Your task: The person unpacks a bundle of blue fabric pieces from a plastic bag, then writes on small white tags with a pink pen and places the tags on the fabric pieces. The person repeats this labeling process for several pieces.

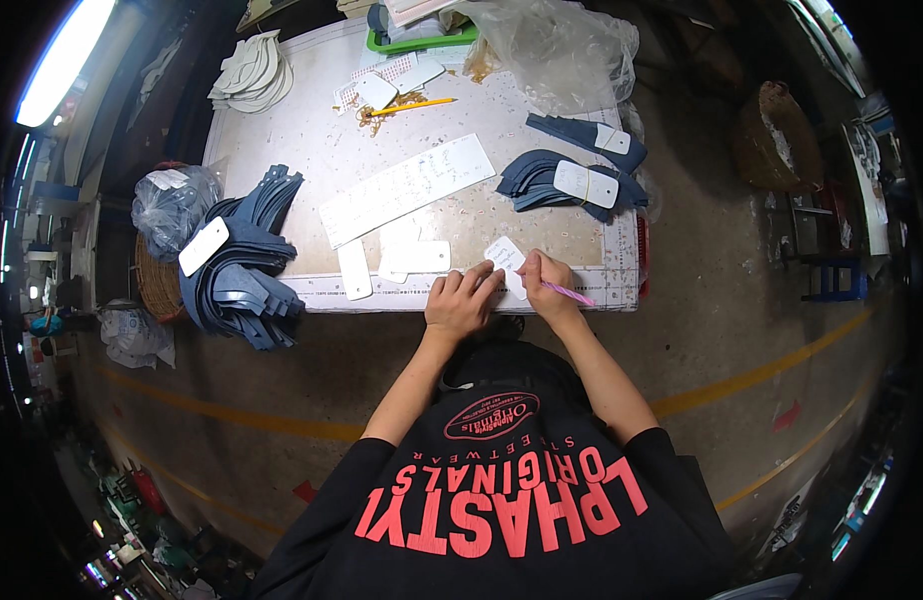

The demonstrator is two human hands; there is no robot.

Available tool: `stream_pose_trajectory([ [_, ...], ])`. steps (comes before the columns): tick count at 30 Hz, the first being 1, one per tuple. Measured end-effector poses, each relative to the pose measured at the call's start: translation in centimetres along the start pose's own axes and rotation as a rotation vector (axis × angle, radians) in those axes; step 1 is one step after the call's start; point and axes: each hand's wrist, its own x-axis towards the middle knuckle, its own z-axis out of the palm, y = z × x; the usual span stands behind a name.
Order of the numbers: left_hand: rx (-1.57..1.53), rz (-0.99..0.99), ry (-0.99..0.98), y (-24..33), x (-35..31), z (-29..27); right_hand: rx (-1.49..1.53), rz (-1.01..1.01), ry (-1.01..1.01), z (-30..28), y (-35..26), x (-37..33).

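Observation:
In my right hand [551, 280] is a pink pen [572, 293], its fingers pinched round it over a white tag [504, 257] with handwriting on it. My left hand [462, 299] lies with fingers stretched out at the table's front edge, fingertips by the tag's left side. Left of that hand lie several blank white tags [356, 270]. Beyond them a long white card [409, 190] with handwriting is set at a slant. The pen's tip is hidden behind my right fingers.
Bundles of blue cut fabric pieces lie at the left [244, 262] and right [560, 182] of the table [312, 120], with white tags on them. Farther back are a yellow pencil [412, 107], rubber bands, pale cut pieces [254, 72], a green tray [422, 43] and a clear plastic bag [557, 50].

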Motion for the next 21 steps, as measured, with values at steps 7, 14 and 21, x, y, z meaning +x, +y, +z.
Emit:
stream_pose_trajectory([
  [7,0.001,0.007,0.007,-0.04,0.07,-0.02,-0.002,0.003,0.001,-0.04,-0.1,0.03],
  [14,-0.001,0.004,0.0,-0.01,0.01,-0.07,0.008,0.006,0.01,-0.03,-0.28,0.06],
  [21,-0.004,-0.001,0.006,-0.02,0.0,0.0,0.008,0.004,0.012,0.06,-0.07,0.09],
])
